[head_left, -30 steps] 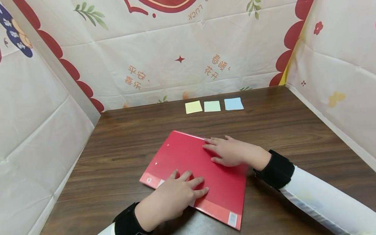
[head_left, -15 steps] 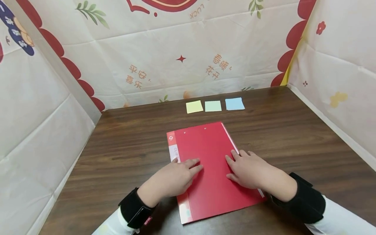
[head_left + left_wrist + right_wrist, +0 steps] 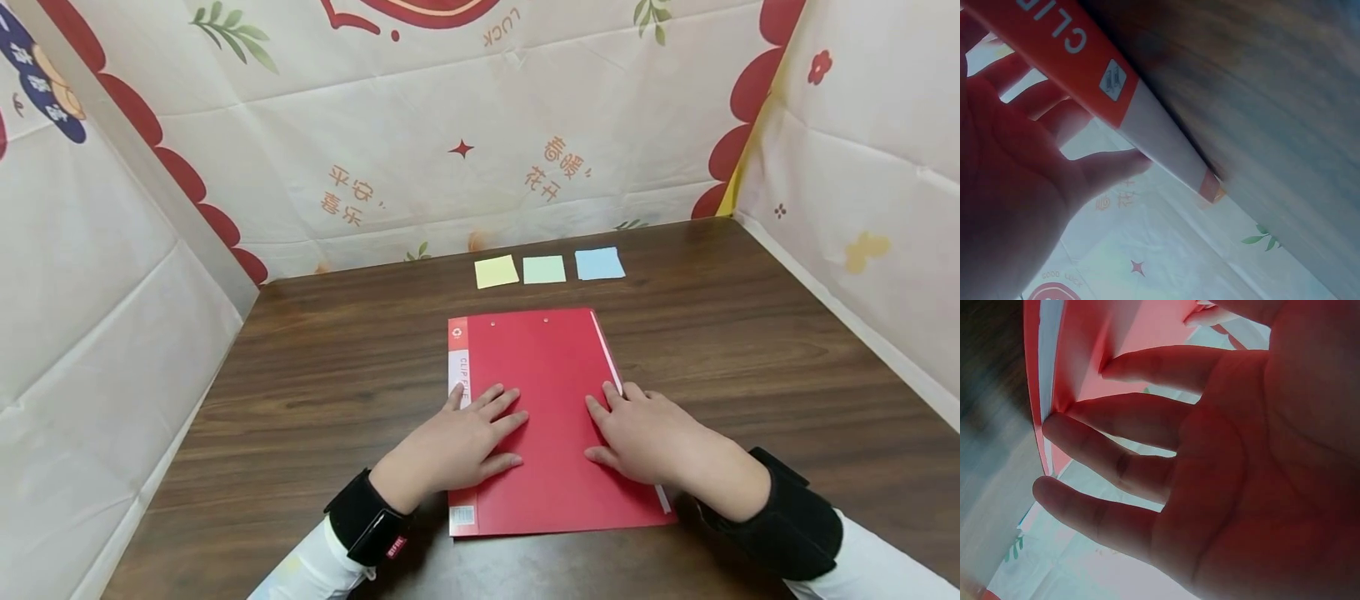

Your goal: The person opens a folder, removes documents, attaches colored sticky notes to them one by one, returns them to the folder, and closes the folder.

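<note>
red clip file [image 3: 547,417] lay flat on counter [image 3: 315,392], long axis running away from person, spine on left. left hand [image 3: 461,442] pressed flat near spine; right hand [image 3: 648,433] flat, fingers at opening edge, nearer it.

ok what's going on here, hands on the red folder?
A person has both hands flat on a closed red plastic clip-file folder lying on a dark wood-grain table. The left hand rests near the folder's white-labelled spine edge; the right hand rests near its opening edge, fingers straight. Behind the folder, three square sticky notes lie in a row: yellow, green, blue. Neither hand touches them.
</note>
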### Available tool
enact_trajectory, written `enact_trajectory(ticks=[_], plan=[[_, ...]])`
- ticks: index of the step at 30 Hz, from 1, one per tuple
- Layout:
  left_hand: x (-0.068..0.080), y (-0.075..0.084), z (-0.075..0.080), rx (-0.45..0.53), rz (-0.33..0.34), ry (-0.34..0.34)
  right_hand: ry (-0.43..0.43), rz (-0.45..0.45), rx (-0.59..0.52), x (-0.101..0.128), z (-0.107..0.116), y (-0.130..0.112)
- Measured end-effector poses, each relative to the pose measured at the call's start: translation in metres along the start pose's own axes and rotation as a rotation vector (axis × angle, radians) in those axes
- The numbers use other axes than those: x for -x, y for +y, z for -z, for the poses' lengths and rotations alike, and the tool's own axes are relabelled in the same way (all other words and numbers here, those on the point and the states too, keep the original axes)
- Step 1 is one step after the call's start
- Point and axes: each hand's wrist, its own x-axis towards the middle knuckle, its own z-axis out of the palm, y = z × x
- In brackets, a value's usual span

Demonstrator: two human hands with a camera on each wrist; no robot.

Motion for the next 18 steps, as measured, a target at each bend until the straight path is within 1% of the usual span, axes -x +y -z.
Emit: enact_trajectory(ticks=[3,5,8,10,11,12,14,16,18], plan=[[0.0,0.004,0.003,-0.035,0.021,-0.012,0.002,-0.002,0.001,0.0,0.001,0.0],[0.001,0.01,0.005,-0.074,0.061,-0.009,0.001,-0.003,-0.002,0.0,0.001,0.0],[0.005,0.029,0.011,-0.118,0.128,0.027,0.009,-0.001,-0.006,0.001,0.001,0.001],[0.011,0.048,0.016,-0.146,0.135,0.054,0.02,-0.003,-0.013,0.002,0.0,0.002],[0.015,0.058,0.017,-0.152,0.12,0.056,0.026,-0.004,-0.017,0.003,0.0,0.003],[0.018,0.068,0.018,-0.158,0.09,0.055,0.031,-0.007,-0.021,0.004,0.0,0.004],[0.024,0.084,0.017,-0.186,0.018,0.034,0.044,-0.007,-0.033,0.005,0.0,0.006],[0.027,0.094,0.014,-0.229,-0.046,0.016,0.053,0.003,-0.06,0.005,0.002,0.008],[0.027,0.099,0.011,-0.274,-0.084,0.012,0.042,0.008,-0.121,0.004,0.005,0.011]])
